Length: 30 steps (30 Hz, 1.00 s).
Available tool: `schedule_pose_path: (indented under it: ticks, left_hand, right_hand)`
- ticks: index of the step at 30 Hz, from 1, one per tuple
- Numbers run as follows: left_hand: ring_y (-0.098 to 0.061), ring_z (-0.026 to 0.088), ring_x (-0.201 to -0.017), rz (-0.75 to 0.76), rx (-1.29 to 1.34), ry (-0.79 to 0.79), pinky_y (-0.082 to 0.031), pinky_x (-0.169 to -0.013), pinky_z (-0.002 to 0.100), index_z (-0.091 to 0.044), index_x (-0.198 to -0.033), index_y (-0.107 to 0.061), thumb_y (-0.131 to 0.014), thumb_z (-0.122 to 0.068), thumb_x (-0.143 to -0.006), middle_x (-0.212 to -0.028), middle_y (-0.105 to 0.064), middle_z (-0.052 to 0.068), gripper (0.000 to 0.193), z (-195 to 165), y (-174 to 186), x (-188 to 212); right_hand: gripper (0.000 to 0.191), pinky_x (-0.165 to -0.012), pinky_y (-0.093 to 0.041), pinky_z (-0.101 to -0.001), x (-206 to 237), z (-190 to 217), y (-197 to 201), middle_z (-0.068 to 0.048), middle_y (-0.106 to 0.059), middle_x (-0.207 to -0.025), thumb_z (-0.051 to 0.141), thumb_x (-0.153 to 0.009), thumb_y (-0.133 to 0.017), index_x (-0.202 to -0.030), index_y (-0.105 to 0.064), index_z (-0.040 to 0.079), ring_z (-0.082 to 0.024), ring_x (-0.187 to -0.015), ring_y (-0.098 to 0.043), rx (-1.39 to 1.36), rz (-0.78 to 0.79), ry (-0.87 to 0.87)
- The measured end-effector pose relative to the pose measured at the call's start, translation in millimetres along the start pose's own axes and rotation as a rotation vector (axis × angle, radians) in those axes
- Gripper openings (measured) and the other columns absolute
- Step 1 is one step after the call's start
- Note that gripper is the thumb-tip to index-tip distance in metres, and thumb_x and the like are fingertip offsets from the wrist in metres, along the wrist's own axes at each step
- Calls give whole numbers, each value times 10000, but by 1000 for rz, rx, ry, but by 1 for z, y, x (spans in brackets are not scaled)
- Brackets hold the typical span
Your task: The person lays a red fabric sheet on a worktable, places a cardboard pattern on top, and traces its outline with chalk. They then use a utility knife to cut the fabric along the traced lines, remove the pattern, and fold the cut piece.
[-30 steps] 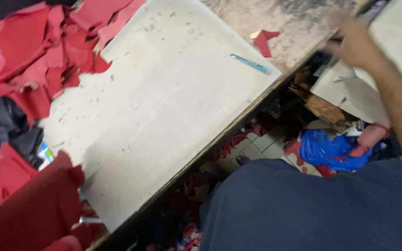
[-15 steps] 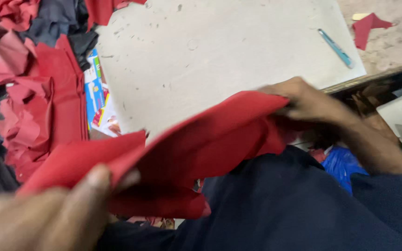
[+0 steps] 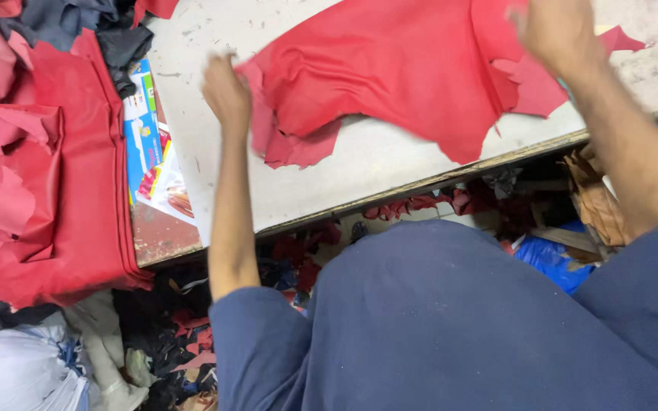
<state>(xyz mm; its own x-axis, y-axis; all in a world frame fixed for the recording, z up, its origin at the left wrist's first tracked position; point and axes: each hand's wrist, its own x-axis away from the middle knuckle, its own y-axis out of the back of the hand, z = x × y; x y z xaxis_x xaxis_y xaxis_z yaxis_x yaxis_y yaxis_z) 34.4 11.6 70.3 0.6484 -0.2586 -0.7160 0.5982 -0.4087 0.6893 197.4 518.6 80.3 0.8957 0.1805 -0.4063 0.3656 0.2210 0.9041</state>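
- Head view, the white cutting board as landmark: my left hand is over the board's left part, fingers pinched on the left edge of the red hide.
- Head view: my right hand is over the board's far right part, on the hide's right end; the hand is blurred, so I cannot tell whether it is clenched or spread.
- Head view: the red hide lies spread across the board's far half, its lower lobe reaching near the board's front edge.
- Head view: a stack of red pieces lies left of the board; a printed blue carton lies between stack and board.
- Head view: scraps lie on the floor below the board's front edge.
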Motion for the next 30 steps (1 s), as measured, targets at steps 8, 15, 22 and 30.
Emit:
schedule_pose_path:
  ticks: [8,15,22,30]
  left_hand:
    - [-562,411,-1040,393,157,449,-464,-852,535,-52,-1040,-683,-896,-272,-720,-1077,-617,171,443,-13,0,141]
    - [-585,351,-1013,281,243,436,-449,-894,500,-81,-1016,-691,-793,-141,-861,-1034,-608,126,195,-58,-15,149]
    - [-705,175,-1001,1160,1679,721,-580,-881,312,2,-1353,-631,-720,-211,-987,-1159,-750,138,433,-159,-26,191]
    - [-597,203,-1353,906,2484,1056,-494,-1130,375,-139,-1523,-411,-731,-439,-897,-1475,-589,96,764,-195,-2,145]
  right_hand:
    - [487,-731,-524,-516,125,73,-71,-254,-683,-1029,289,-873,-867,-1169,-684,-52,-426,-878,-672,-130,-33,-554]
    - [317,-734,-516,-521,123,100,-108,-211,-693,-859,258,-943,-822,-874,-652,1,-410,-821,-679,-155,165,-789]
    - [178,-810,-540,-391,77,115,-82,-150,-685,-1067,185,-1070,-631,-1134,-641,19,-252,-951,-671,-1264,-37,-970]
    - [447,-1184,-489,-391,65,176,-50,-89,-626,-1409,55,-1009,-559,-1450,-504,11,-213,-1320,-606,-1864,-304,-551]
